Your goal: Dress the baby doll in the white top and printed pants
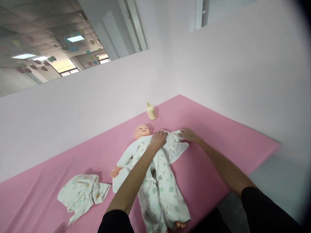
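Observation:
A baby doll [142,131] lies on its back on the pink mat, dressed in white printed trousers [167,184]. A white baby shirt [176,152] is spread under it, its inner side and a label showing. One sleeve covers the doll's arm on the image's left, and the doll's hand [116,171] sticks out of it. My left hand [159,139] is closed at the doll's other shoulder, by the shirt's edge; what its curled fingers hold is hidden. Beyond it, my right hand [189,135] pinches the end of the other shirt sleeve [177,133].
A crumpled white printed baby garment [82,194] lies on the pink mat [204,181] at the left. Against the wall [116,97] stands a pale yellow pump bottle [152,112]. A mirror [60,38] hangs above. The mat's edge runs along the right.

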The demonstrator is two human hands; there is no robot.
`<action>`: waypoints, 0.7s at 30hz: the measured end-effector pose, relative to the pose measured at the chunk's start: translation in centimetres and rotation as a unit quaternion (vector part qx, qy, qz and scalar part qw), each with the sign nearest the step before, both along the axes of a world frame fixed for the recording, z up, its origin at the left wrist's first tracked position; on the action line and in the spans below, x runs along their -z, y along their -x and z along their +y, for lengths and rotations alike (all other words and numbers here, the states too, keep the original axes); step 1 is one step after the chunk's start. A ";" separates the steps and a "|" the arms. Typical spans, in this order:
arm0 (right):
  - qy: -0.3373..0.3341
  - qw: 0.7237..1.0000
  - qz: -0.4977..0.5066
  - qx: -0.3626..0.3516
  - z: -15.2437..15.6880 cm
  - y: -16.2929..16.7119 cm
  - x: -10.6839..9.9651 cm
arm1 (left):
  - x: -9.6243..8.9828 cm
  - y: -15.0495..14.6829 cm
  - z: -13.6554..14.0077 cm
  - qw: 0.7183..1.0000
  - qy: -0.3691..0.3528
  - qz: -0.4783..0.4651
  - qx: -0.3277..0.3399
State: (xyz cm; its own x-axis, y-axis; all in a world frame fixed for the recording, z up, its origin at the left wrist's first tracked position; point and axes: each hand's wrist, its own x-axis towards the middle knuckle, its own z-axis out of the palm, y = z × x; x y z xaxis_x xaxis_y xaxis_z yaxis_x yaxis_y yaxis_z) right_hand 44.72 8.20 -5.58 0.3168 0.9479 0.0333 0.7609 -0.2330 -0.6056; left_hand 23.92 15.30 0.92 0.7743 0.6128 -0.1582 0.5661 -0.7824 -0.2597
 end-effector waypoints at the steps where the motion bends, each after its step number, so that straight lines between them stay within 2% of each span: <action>1: -0.006 1.000 -0.008 0.011 0.0 -0.6 0.0 | 0.0 0.0 -0.1 1.000 -0.005 0.000 0.001; 6: -0.019 0.993 -0.061 0.098 -0.8 -3.9 0.2 | -0.2 0.2 -0.4 1.000 -0.020 0.002 -0.002; 10: -0.018 0.987 -0.100 0.123 -1.5 -4.1 0.6 | -0.2 0.3 -0.5 1.000 -0.026 0.001 -0.004; 16: -0.074 0.981 -0.147 0.098 -1.6 -0.6 0.1 | 0.0 0.0 -0.7 1.000 -0.024 -0.011 -0.013; 18: -0.093 0.987 -0.111 0.068 -1.4 0.8 -0.1 | 0.1 -0.2 -0.9 1.000 -0.022 -0.016 -0.010; 21: -0.071 0.997 -0.040 -0.010 -1.3 2.5 -0.1 | 0.3 -0.6 -1.2 1.000 -0.018 -0.018 -0.002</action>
State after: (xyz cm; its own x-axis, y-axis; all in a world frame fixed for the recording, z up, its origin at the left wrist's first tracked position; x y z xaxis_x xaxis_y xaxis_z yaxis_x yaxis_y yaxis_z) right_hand 42.24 6.94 -5.49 0.2899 0.9377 0.1917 0.8110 -0.1343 -0.5695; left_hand 24.55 14.12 0.67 0.7767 0.6207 -0.1073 0.5788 -0.7704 -0.2673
